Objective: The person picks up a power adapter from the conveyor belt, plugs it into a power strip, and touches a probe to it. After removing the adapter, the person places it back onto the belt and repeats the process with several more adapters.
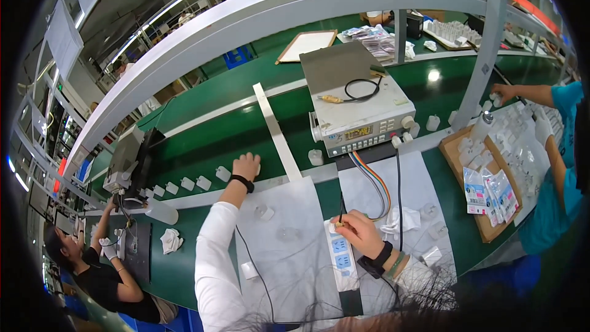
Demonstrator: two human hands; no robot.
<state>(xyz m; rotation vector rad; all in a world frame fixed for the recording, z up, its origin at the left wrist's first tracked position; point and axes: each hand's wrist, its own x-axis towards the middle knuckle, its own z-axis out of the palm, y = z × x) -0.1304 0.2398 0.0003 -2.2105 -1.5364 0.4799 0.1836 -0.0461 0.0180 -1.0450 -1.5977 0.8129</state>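
My left hand (246, 165) reaches out over the green conveyor belt (203, 147), fingers curled on a small white plug-like part at the belt's near edge; a black band circles that wrist. My right hand (358, 229) rests on a white power strip (340, 257) and pinches a thin black probe with a brass tip, held upright. Two clear-white small parts (264, 211) lie on the pale mat (295, 246) between my hands.
A grey bench meter (359, 117) with a rainbow ribbon cable stands behind the mat. More white parts (187, 183) ride the belt to the left. A person sits at the left station, and another in teal works at a cardboard tray (458, 154) on the right.
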